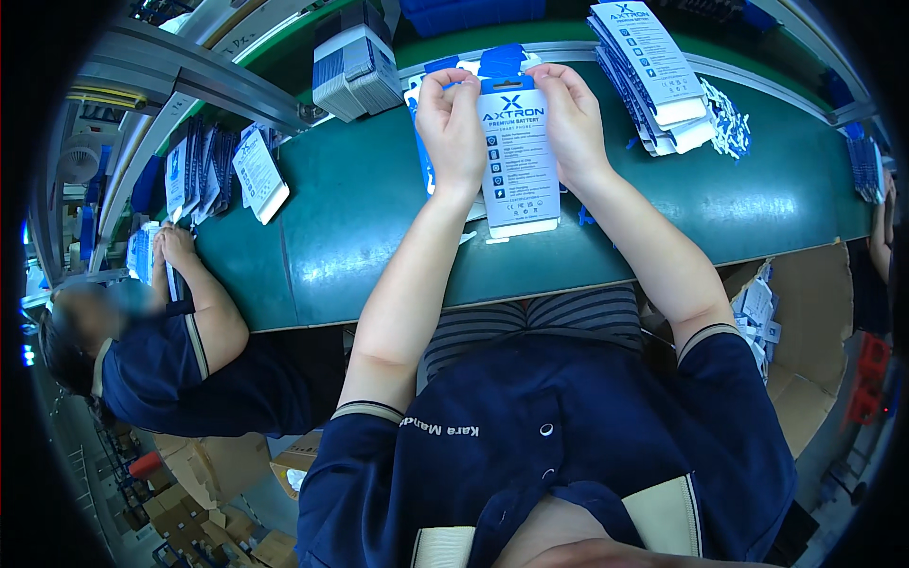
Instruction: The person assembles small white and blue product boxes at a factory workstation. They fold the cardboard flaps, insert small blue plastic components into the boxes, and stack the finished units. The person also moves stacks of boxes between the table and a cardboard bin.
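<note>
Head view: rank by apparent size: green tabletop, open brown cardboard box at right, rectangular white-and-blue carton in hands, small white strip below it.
1. Green tabletop
2. Brown cardboard box
3. White-and-blue carton
4. White strip

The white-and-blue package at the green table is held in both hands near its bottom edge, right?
Not quite: the head view shows left hand and right hand holding the package near its top edge at the green table.
</note>
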Available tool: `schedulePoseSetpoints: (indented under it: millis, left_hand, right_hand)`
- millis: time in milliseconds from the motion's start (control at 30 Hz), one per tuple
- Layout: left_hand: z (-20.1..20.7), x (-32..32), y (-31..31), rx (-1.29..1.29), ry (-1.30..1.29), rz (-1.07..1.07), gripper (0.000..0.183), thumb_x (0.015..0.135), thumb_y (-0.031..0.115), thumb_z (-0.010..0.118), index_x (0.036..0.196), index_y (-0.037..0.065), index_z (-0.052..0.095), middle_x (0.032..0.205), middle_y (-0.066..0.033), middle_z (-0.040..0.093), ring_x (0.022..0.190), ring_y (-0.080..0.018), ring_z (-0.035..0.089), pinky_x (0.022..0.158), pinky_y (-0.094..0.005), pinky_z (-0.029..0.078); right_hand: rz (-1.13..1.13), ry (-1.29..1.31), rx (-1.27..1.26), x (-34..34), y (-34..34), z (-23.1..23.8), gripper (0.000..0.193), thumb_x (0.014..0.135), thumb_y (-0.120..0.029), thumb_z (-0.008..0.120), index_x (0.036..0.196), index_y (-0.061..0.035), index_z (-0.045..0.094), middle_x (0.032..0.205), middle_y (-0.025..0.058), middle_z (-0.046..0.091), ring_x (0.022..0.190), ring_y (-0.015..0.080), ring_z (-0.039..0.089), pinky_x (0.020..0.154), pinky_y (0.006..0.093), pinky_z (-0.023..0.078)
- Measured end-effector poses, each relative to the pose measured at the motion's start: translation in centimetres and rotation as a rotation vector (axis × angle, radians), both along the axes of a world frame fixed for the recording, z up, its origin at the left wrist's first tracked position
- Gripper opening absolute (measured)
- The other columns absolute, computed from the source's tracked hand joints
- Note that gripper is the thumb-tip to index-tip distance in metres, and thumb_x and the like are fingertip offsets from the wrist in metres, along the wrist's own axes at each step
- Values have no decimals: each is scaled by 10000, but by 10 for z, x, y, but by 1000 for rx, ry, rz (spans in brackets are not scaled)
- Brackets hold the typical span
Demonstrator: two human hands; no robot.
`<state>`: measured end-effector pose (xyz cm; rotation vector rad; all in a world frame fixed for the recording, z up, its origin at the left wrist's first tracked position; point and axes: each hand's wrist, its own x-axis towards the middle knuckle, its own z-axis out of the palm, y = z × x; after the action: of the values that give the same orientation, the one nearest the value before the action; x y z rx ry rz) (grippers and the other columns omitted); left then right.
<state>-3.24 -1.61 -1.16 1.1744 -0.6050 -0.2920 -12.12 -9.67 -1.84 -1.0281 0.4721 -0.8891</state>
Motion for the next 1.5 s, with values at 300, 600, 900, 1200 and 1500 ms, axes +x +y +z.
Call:
schedulePoseSetpoints:
  millis: [300, 600, 900, 1200, 1500]
  left_hand:
    - [-3, 1, 3, 64, 4, -21, 67, 895, 102, 525, 857, 54, 552, 778, 5, 556, 698, -52, 485, 634, -212, 381]
    - [-4, 0, 1, 79, 63, 15, 82, 887, 114, 561, 849, 42, 560, 754, 5, 569, 665, -39, 486, 590, -205, 364]
    - [-9, 3, 0, 38, 50, -63, 85, 894, 91, 555, 837, 29, 537, 813, -30, 605, 612, -20, 457, 532, -204, 353]
    - [-5, -1, 1, -29, -54, -131, 96, 881, 17, 499, 795, 52, 476, 965, -54, 626, 571, 3, 433, 473, -183, 324]
    - [5, -8, 2, -118, -66, -152, 205, 920, 106, 639, 775, 52, 503, 943, -17, 583, 714, -22, 478, 604, -179, 411]
  right_hand:
    - [-14, -11, 22, -2, 0, 0, 130, 939, -151, 545, 946, -26, 582, 790, 6, 585, 668, 43, 493, 600, 220, 406]
    - [-44, -42, 35, -3, 3, 2, 103, 939, -120, 571, 937, -19, 553, 806, 30, 602, 685, 54, 531, 607, 220, 439]
    - [-52, 3, 42, -4, 5, 7, 91, 935, -112, 541, 913, -23, 534, 792, 41, 592, 673, 58, 526, 598, 232, 439]
    - [-13, 30, 38, -7, 7, 10, 104, 906, -107, 493, 819, -55, 516, 754, 18, 557, 659, 62, 492, 596, 241, 425]
    - [58, -139, 50, -10, 11, 23, 197, 947, -138, 492, 763, -67, 480, 853, 114, 661, 736, 81, 568, 655, 242, 477]
